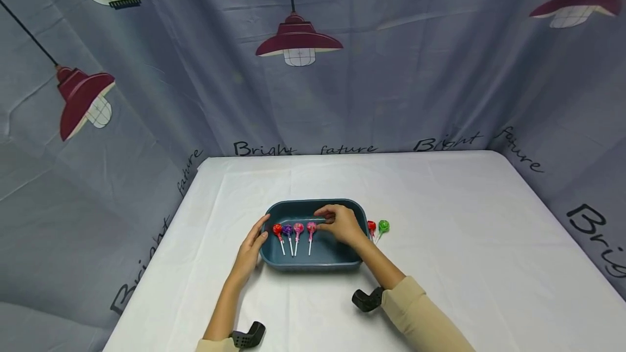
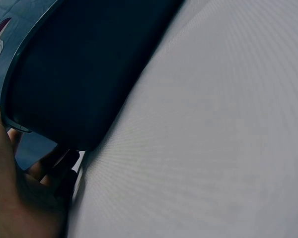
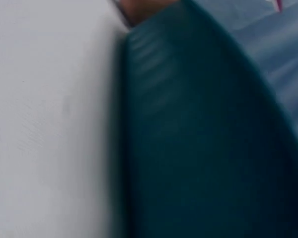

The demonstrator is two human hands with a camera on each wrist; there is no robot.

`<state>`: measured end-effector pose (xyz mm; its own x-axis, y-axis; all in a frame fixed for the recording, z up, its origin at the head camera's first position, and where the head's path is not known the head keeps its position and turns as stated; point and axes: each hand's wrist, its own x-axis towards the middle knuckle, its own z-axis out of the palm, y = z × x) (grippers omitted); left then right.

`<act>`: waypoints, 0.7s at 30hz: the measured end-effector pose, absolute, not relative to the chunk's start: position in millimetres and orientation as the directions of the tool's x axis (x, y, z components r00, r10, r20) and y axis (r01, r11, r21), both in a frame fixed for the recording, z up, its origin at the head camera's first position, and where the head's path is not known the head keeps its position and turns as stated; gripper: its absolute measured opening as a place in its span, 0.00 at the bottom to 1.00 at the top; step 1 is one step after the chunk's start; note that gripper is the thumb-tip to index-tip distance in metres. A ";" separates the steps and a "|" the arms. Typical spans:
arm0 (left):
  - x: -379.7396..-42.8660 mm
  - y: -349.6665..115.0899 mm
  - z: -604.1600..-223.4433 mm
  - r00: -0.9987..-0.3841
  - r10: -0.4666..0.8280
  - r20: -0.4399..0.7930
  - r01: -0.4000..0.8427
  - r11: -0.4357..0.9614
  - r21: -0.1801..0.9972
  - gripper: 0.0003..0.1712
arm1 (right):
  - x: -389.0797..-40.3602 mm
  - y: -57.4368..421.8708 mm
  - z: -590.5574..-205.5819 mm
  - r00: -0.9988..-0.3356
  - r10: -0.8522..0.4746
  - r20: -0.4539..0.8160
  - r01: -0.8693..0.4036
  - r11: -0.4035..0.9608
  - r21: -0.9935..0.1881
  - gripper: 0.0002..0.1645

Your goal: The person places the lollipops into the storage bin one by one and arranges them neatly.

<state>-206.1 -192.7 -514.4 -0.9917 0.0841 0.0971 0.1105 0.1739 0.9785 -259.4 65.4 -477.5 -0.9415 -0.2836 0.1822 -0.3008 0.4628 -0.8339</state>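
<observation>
A dark teal tray [image 1: 313, 266] stands on the table. In it several lollipops lie in a row, sticks toward the person: an orange-red lollipop [image 1: 277, 229], a purple lollipop [image 1: 287, 230], a pink lollipop [image 1: 298, 228] and a pink-red lollipop [image 1: 311, 227]. My left hand [image 1: 250, 249] holds the tray's left end; in the left wrist view its fingers [image 2: 52, 163] bend against the outer wall. Over the tray, my right hand [image 1: 342, 224] has thumb and fingers apart, the thumb tip close beside the pink-red lollipop. Whether they touch is unclear.
Just right of the tray, a red lollipop [image 1: 371, 226] and a green lollipop [image 1: 383, 226] lie on the white tablecloth [image 1: 440, 221]. A grey-blue curtain [image 1: 205, 69] with printed lamps surrounds the table's back and sides. The right wrist view is blurred.
</observation>
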 end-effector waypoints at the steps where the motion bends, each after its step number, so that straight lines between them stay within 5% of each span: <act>1: -207.4 -193.3 -518.1 -0.992 0.082 0.097 0.111 0.176 0.978 0.25 | -258.5 71.0 -475.9 -0.938 -0.289 0.193 -0.308 0.434 -0.847 0.16; 10: -211.6 -193.8 -526.9 -0.989 0.067 0.132 0.143 0.194 0.971 0.24 | -255.5 143.2 -459.7 -0.904 -0.338 0.263 -0.309 0.089 -0.947 0.23; 21: -210.8 -195.4 -527.2 -0.992 0.064 0.110 0.121 0.205 0.971 0.24 | -252.9 206.9 -486.4 -0.979 -0.127 0.158 -0.187 0.260 -0.947 0.28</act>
<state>-210.8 -195.4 -527.2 -0.9918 0.0642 0.1104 0.1214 0.2048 0.9712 -252.9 206.9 -486.4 -0.9791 -0.1273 0.1584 -0.1871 0.2605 -0.9472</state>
